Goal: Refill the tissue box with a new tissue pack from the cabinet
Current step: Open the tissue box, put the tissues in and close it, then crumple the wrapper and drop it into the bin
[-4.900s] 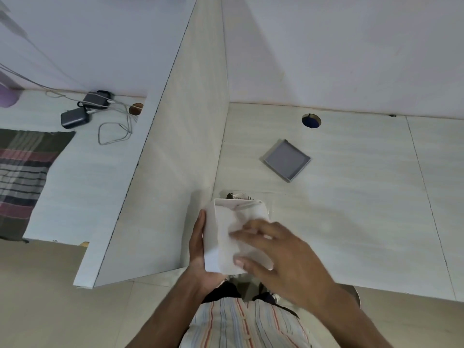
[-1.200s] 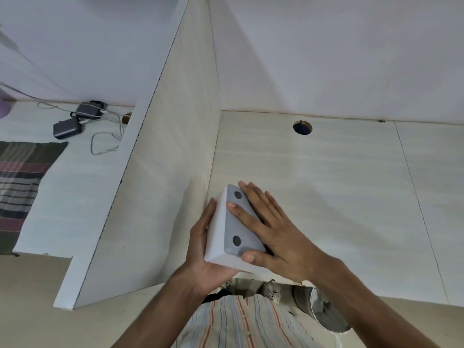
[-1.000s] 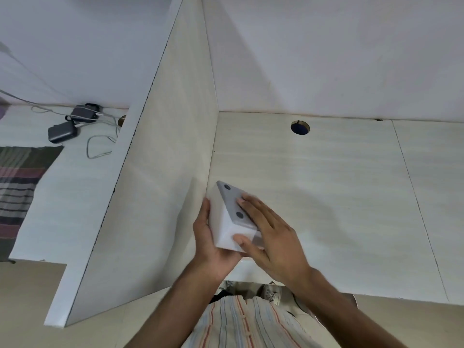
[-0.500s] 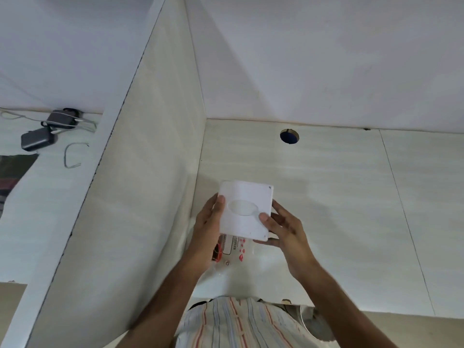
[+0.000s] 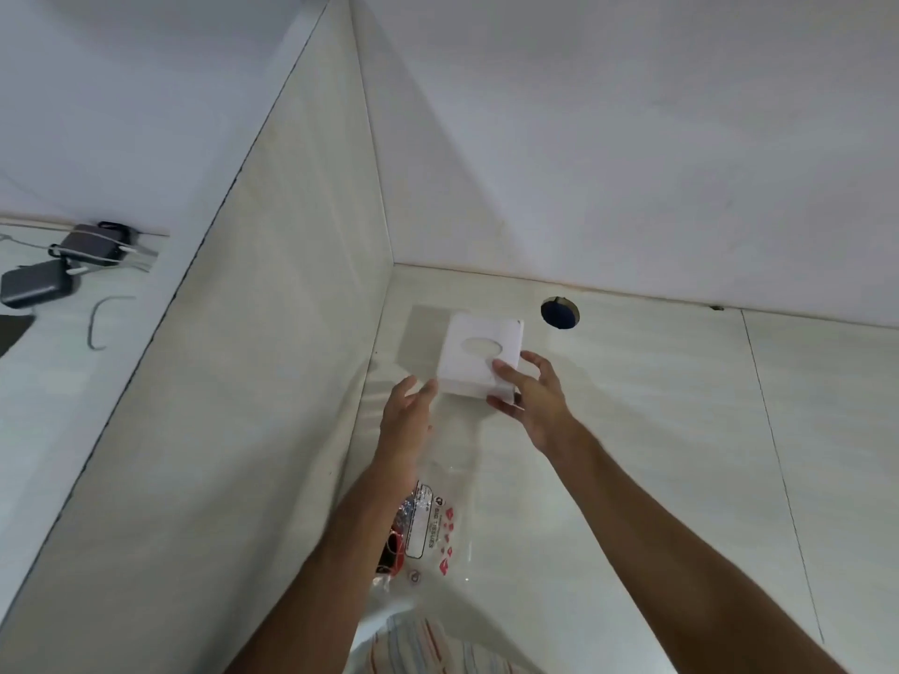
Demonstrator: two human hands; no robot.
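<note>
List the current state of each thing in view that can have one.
tissue box: upright on the desk, oval opening facing up.
right hand: gripping the box's near right corner.
left hand: open, fingertips at the box's left edge.
plastic wrapper: empty, flat on the desk.

I see a matt white tissue box, a glossy clear plastic wrapper, and a smooth pale wood-grain laminate desk.

The clear plastic wrapper carries a printed label, its red-and-black lettering too blurred to read.
</note>
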